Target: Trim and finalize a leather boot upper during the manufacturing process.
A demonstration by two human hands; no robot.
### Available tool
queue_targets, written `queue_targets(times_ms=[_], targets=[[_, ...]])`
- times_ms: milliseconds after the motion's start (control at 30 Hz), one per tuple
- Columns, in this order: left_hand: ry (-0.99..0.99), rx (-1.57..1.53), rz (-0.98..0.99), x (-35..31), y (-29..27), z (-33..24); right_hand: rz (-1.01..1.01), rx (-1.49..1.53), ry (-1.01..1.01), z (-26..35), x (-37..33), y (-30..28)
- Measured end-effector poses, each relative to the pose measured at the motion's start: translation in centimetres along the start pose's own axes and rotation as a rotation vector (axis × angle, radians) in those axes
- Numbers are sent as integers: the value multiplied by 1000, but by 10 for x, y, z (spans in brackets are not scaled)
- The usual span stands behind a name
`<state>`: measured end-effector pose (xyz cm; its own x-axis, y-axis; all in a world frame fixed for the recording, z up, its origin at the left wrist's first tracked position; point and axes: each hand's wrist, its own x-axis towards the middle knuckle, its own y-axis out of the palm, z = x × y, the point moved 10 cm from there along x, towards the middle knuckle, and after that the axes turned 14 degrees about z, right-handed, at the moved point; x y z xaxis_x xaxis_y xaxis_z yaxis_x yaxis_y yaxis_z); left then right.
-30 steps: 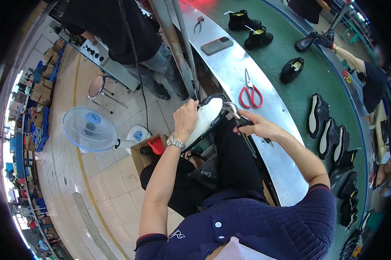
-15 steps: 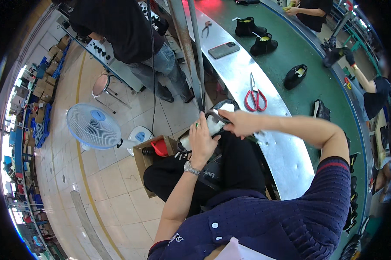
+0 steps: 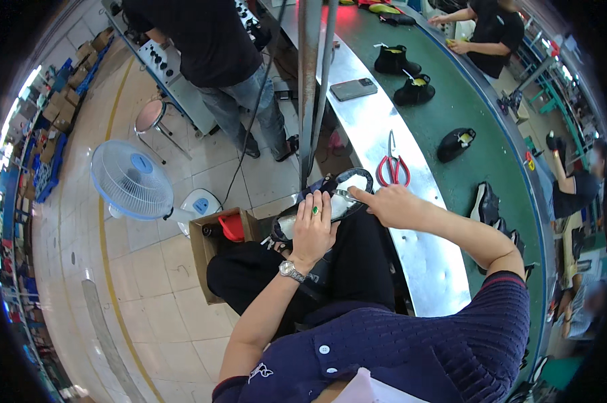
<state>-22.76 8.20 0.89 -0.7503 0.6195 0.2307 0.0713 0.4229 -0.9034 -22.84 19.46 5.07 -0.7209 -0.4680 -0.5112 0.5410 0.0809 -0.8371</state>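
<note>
A black shoe [image 3: 357, 180] lies sole side up across my lap, its underside whitish with a dark border. My left hand [image 3: 310, 235], with a green-stoned ring and a wristwatch, holds it around the middle, fingers stretched over the underside and thumb along the side. At the shoe's right part, my right hand [image 3: 392, 205] is closed on a small metal tool [image 3: 344, 194] that touches the white underside. The fingers hide most of that tool, so I cannot tell its kind. Scissors with red handles [image 3: 393, 168] lie on the metal bench top beyond my right hand.
On the metal ledge [image 3: 428, 269] to my right lies a phone [image 3: 353, 89]. Black shoes [image 3: 456, 144] stand along the green belt [image 3: 431, 121]. A metal post [image 3: 308, 101] rises ahead. Left are a carton [image 3: 206, 269], a fan [image 3: 132, 178] and a stool [image 3: 150, 115]. Co-workers stand nearby.
My right hand has shifted slightly right and lower, and my left fingers now lie flatter across the shoe. Black-and-white shoes on the belt's right have come further into view. The view has shifted.
</note>
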Motion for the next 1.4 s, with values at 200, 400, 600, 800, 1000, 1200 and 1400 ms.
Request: queue_targets(times_ms=[200,400,600,800,1000,1200,1400], targets=[[44,158,29,7,8,-10,-454,563,146,-32,9,-19],[-8,150,0,2,5,-3,-283,374,76,-18,18,-29],[-5,161,2,7,8,-3,-387,149,116,-37,29,1],[-19,138,4,8,7,-7,-292,383,199,-45,31,8],[-36,136,-25,4,2,-6,-245,476,111,-23,25,-7],[-6,191,4,3,8,-10,-117,110,153,-2,27,-7],[18,151,-81,2,7,-12,-348,184,201,0,20,-1]])
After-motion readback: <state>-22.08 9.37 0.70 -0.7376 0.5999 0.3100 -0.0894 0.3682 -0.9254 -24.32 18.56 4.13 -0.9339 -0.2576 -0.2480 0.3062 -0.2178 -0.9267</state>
